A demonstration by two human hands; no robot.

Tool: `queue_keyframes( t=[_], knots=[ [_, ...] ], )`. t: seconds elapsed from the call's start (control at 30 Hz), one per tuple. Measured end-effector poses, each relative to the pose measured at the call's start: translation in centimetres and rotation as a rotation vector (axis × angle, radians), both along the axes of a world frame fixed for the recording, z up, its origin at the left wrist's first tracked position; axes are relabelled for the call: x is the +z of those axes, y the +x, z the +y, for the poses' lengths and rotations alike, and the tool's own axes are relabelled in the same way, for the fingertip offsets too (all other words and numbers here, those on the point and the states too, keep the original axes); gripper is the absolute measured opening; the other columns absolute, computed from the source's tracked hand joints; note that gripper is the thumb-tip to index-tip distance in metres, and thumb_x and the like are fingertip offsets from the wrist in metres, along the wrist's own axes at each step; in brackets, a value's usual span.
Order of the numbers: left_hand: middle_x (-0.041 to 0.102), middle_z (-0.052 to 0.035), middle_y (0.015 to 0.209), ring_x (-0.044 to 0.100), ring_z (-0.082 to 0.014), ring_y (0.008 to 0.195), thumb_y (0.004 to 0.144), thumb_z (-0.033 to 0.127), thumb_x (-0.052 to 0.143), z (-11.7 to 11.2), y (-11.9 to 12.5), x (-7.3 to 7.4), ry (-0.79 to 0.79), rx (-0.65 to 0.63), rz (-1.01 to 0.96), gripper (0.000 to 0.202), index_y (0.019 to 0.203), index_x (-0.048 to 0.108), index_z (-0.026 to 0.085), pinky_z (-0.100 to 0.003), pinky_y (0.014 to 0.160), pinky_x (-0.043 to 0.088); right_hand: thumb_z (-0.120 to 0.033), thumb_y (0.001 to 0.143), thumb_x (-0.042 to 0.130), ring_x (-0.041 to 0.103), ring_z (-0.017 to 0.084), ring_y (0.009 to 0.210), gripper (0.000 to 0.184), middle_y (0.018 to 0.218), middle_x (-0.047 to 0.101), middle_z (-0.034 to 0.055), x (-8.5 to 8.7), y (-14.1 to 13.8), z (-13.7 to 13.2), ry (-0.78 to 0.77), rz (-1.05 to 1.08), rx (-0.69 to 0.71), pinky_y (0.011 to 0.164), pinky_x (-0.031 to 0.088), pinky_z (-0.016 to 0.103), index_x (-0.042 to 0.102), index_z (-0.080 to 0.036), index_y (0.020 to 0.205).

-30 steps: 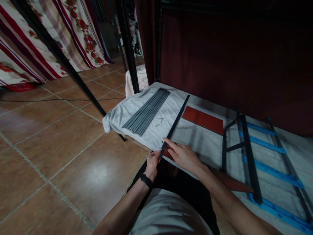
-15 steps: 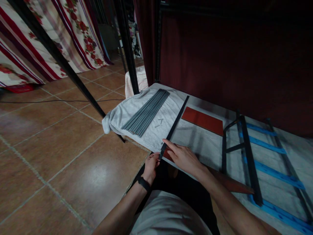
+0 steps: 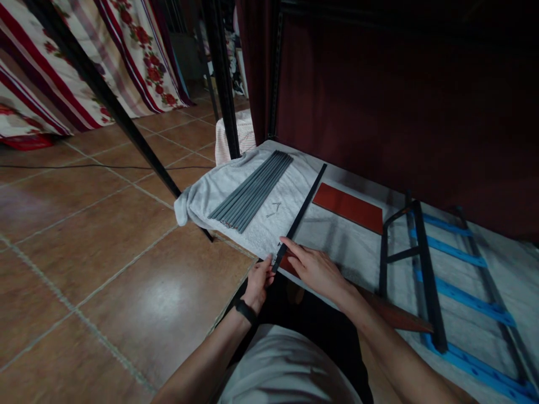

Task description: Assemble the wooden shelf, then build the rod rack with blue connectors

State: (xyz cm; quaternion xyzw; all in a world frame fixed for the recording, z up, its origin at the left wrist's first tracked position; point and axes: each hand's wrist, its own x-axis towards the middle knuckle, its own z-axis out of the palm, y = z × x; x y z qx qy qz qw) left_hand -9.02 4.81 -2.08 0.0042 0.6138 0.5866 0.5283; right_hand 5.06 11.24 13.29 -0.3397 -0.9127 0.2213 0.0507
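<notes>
Two hands of yours work at the near end of a long, narrow, black flat bar. Your left hand pinches its edge with fingertips drawn together (a tiny silvery fitting sits there, too small to make out). Your right hand is loosely spread, holding nothing, its forefinger laid on the bar. From your fingertips the bar runs towards one o'clock across a pale grey towel-like cloth. At twelve o'clock lie small silvery metal screws; at eleven, a row of slim grey round tubes. A flat orange-red rectangular panel lies at two o'clock, and a black tubular frame at three, just beside bright blue perforated strips.
</notes>
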Motion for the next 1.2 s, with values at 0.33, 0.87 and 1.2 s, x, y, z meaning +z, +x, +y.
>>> queue_keyframes(
  t=[0.33, 0.87, 1.2],
  knots=[
    [0.063, -0.0006, 0.064, 0.057, -0.0095, 0.056, 0.056, 0.046, 0.083, 0.1, -0.1, 0.0, -0.009, -0.019, -0.028, 0.038, 0.071, 0.066, 0.015, -0.021, 0.052, 0.042, -0.024, 0.099, 0.039, 0.066, 0.019, 0.111, 0.053, 0.130, 0.066, 0.0038, 0.1, 0.1, 0.0, 0.003, 0.009, 0.002, 0.092, 0.050, 0.030, 0.035, -0.028, 0.151],
    [0.065, -0.0006, 0.067, 0.058, -0.0094, 0.055, 0.058, 0.048, 0.082, 0.2, 0.3, 0.7, -0.022, -0.013, -0.037, 0.039, 0.073, 0.066, 0.015, -0.022, 0.053, 0.044, -0.025, 0.099, 0.041, 0.067, 0.019, 0.109, 0.052, 0.128, 0.067, 0.0029, -0.2, 0.1, 0.0, 0.015, -0.002, 0.003, 0.091, 0.051, 0.029, 0.036, -0.029, 0.151],
    [0.064, -0.0001, 0.061, 0.058, -0.0091, 0.054, 0.059, 0.041, 0.082, 0.4, -0.2, 1.0, -0.014, -0.073, -0.005, 0.034, 0.071, 0.066, 0.014, -0.020, 0.053, 0.043, -0.025, 0.099, 0.041, 0.066, 0.019, 0.111, 0.053, 0.131, 0.066, 0.0025, -0.1, 0.0, 0.0, -0.010, -0.007, -0.013, 0.092, 0.050, 0.030, 0.035, -0.030, 0.151]
  ],
)
